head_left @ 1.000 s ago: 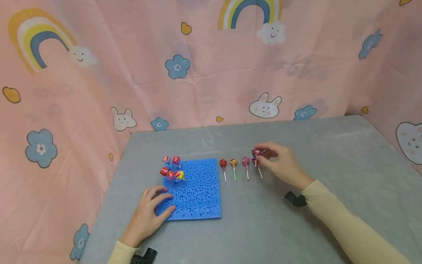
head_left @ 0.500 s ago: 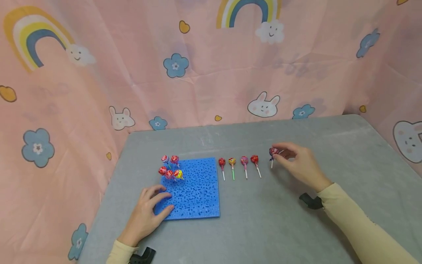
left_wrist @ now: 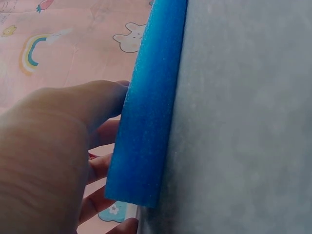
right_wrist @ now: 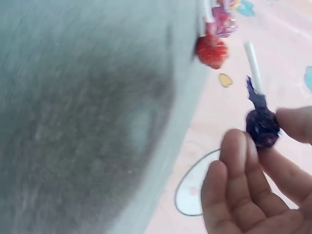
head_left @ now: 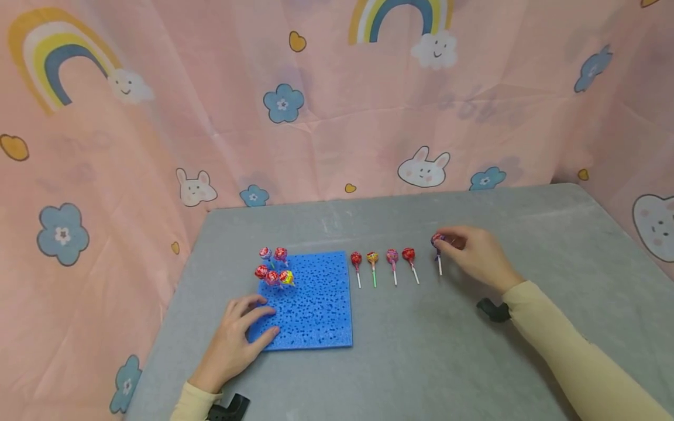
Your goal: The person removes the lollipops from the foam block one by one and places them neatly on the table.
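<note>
My right hand [head_left: 476,257] pinches a dark purple lollipop [right_wrist: 263,127] by its candy end, its white stick free of the fingers. To its left, a red lollipop [head_left: 408,254], a pink one [head_left: 392,256], an orange-yellow one [head_left: 372,257] and another red one [head_left: 356,258] lie in a row. My left hand [head_left: 234,339] rests with spread, bent fingers at the left edge of the blue foam board [head_left: 316,310]; in the left wrist view the thumb is against the board [left_wrist: 146,117]. Several lollipops [head_left: 272,278] stand upright at the board's back left corner.
The grey table [head_left: 400,362] extends around the board and the row of lollipops. A pink curtain [head_left: 326,140] with rainbows, rabbits and flowers hangs behind and at the sides. Black bands with a protruding piece are at both wrists.
My right hand has carried the dark lollipop rightward from over the red one, then lowered it slightly, leaving the red one in the row in full view. My left hand has stayed at the board.
</note>
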A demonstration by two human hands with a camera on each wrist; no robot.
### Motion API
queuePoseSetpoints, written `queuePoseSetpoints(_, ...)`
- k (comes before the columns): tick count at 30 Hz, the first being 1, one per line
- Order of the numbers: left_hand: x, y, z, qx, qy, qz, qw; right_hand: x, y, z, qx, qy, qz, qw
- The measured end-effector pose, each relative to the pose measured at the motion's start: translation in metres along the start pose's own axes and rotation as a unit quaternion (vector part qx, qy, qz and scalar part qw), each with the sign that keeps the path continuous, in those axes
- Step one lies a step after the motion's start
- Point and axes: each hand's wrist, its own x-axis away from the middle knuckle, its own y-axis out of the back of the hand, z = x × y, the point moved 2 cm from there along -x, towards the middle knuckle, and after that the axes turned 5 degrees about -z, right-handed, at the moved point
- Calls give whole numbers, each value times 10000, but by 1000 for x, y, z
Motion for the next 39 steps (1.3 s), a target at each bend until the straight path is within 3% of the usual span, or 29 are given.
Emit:
queuePoseSetpoints(6,0,0,1,5,-51,-40,10000,-15,-15,-9,237,-75,846,9961)
queuePoseSetpoints(13,1,0,0,29,-30,-15,10000,-24,-25,-12,314,-31,1256,9916)
queuePoseSetpoints(39,0,0,-1,50,-133,-102,9998,-24,-23,-19,253,-311,1215,9918)
